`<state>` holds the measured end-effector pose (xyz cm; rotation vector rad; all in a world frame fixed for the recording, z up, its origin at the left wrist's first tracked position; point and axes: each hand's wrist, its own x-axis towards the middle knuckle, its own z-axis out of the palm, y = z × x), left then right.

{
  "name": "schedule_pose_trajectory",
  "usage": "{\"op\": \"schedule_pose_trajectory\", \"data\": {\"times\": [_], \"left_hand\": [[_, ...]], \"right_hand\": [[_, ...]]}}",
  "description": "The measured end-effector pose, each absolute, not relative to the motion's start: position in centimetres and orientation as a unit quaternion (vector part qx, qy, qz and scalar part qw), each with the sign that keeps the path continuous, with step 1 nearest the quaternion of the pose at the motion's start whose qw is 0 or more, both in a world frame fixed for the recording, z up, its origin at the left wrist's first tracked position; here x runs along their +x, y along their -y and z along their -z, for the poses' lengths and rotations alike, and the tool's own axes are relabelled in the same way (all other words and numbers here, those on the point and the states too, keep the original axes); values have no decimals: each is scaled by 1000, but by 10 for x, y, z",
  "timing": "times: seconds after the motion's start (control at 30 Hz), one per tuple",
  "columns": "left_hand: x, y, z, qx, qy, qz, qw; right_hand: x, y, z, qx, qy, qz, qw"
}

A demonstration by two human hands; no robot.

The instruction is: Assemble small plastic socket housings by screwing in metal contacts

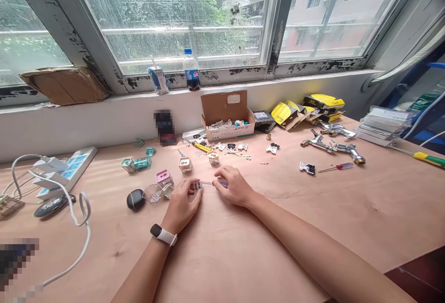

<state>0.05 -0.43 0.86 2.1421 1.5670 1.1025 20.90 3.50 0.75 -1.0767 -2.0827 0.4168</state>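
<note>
Plug (pixel 197 186) pinched in left hand (pixel 182 203) fingertips, frame centre | right hand (pixel 234 186) grips screwdriver (pixel 213 183), tip at plug | both forearms rest on table (pixel 313 229)

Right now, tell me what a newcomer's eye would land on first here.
First, the two bare hands at the table's middle: the left hand, a white wristband on its wrist, pinches a small socket part, while the right hand holds a small screwdriver against it. Next, the open cardboard box by the wall, the cola bottle on the sill above it, and the chrome taps to the right.
</note>
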Motion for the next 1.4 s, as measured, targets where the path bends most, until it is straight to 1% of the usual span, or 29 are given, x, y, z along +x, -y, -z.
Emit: {"op": "schedule_pose_trajectory", "data": {"times": [0.13,0.23,0.37,0.47,0.73,0.97,1.17,1.33,1.4], "left_hand": [[0,4,-10,705,-563,-400,161],[0,4,-10,696,-570,-405,163],[0,4,-10,702,-567,-404,152],[-1,3,-10,703,-564,-406,150],[0,3,-11,709,-564,-403,129],[0,4,-10,731,-548,-386,126],[7,10,-16,763,-479,-417,123],[14,14,-16,778,-449,-414,147],[13,14,-15,780,-455,-408,132]], "right_hand": [[209,-32,-9,-434,828,-122,332],[209,-30,-11,-438,841,-100,302],[208,-29,-11,-441,852,-89,269],[208,-30,-10,-447,850,-95,261],[208,-32,-10,-452,838,-116,282],[208,-31,-9,-462,835,-100,282],[207,-26,-15,-398,846,-100,339],[207,-24,-18,-340,863,-140,347],[208,-25,-18,-340,856,-166,352]]}}
